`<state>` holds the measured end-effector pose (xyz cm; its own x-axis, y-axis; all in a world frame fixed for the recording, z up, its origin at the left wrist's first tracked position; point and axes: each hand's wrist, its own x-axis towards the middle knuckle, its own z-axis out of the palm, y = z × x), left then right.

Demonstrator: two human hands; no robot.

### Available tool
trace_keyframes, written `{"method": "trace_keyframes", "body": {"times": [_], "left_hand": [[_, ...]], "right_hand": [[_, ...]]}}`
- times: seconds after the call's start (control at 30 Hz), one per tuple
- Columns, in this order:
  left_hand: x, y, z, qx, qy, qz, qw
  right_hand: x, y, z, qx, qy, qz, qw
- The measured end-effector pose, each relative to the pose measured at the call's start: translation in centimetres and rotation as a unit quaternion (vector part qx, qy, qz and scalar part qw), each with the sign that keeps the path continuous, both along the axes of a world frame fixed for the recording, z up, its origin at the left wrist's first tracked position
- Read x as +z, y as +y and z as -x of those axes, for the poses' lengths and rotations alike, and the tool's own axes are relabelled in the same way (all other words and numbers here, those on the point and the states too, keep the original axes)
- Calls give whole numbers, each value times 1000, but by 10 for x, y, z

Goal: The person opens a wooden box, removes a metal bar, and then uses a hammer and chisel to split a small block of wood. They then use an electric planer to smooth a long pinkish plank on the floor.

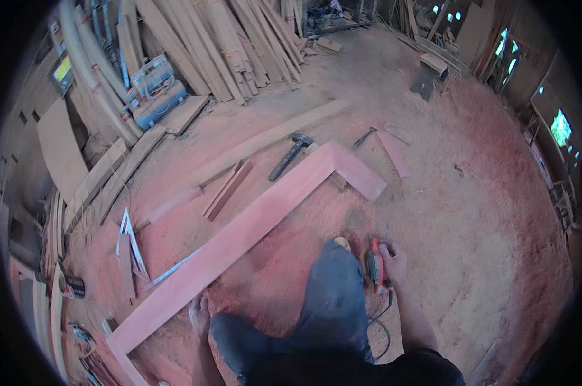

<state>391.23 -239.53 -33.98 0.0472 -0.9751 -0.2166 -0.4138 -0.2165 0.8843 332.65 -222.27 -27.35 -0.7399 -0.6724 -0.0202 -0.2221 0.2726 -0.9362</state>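
Note:
My right hand (pixel 394 260) is closed around a red corded power tool (pixel 376 265), held beside my right knee; its dark cord loops down next to my leg. The tool's working face is hidden. A long pinkish wooden board (pixel 233 248) lies diagonally before me, with a short piece joined at an angle at its far end (pixel 361 175) and another at its near end (pixel 131 370). My left hand (pixel 200 315) is at the board's near edge, fingers pointing toward it and loosely apart, with nothing visible in them. Whether the fingertips touch the board is unclear.
Beyond the board lie a hammer (pixel 291 156), two narrow wood strips (pixel 228 190) and a long plank (pixel 275 134). A metal triangle square (pixel 131 248) rests at left. Further back are a blue air compressor (pixel 156 96) and leaning planks (pixel 220 45). Reddish sawdust covers the floor (pixel 458 225).

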Motion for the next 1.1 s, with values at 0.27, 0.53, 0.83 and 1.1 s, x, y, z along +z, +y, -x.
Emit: {"method": "trace_keyframes", "body": {"times": [0.27,0.53,0.83,1.1], "left_hand": [[7,-113,259,-186,-67,-80,977],[31,-299,610,-363,-141,72,918],[-127,-358,1087,-626,-201,208,724],[-183,-367,1316,-662,-440,312,520]], "right_hand": [[-137,-77,248,-168,25,-64,983],[-259,-173,457,-305,134,-345,878],[-283,-181,483,-274,195,-400,853],[-278,-185,493,-265,109,-406,868]]}}
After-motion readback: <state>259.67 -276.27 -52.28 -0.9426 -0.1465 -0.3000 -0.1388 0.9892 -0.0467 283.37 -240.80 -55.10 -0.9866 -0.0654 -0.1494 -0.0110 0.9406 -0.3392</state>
